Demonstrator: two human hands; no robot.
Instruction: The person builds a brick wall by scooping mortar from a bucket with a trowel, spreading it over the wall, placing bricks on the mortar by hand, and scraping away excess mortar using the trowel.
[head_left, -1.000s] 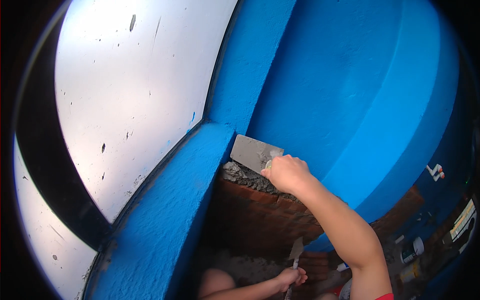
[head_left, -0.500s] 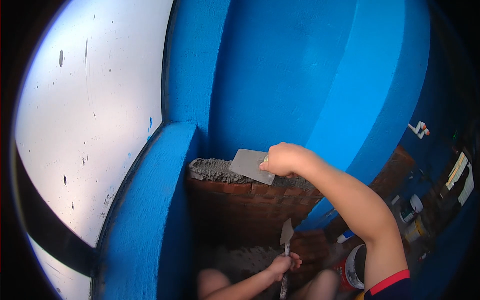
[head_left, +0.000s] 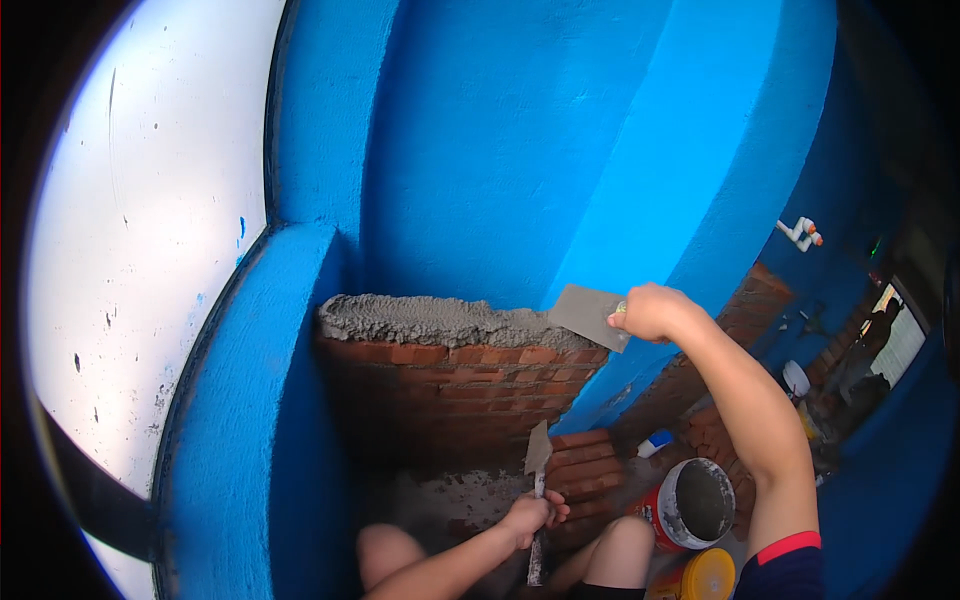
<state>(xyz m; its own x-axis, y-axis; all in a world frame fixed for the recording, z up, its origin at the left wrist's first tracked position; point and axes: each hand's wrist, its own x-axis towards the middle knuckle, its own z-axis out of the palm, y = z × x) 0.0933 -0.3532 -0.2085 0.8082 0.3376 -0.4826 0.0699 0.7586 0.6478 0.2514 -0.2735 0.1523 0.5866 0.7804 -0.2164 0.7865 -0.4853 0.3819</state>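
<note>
My right hand [head_left: 655, 312] is closed round the grip of a flat rectangular plastering trowel [head_left: 590, 312]. The blade lies over the right end of a bed of wet grey mortar [head_left: 420, 318], which runs along the top of a low red brick wall [head_left: 450, 395]. Lower down, my left hand [head_left: 535, 515] is wrapped round the shaft of a small pointed trowel [head_left: 539, 452]. Its mortar-stained blade points up, in front of the wall's foot and apart from it.
Blue walls [head_left: 480, 150] rise behind and beside the brickwork, with a white panel [head_left: 160, 200] at left. Stacked bricks [head_left: 585, 468], a red-sided bucket [head_left: 655, 510] holding grey mortar and a yellow-lidded tub [head_left: 708, 575] stand at lower right. White pipes [head_left: 802, 234] jut from the wall.
My right hand has drawn the plastering trowel rightward along the mortar to the wall's right end. The view has shifted right, showing more of the buckets. Both hands keep their holds.
</note>
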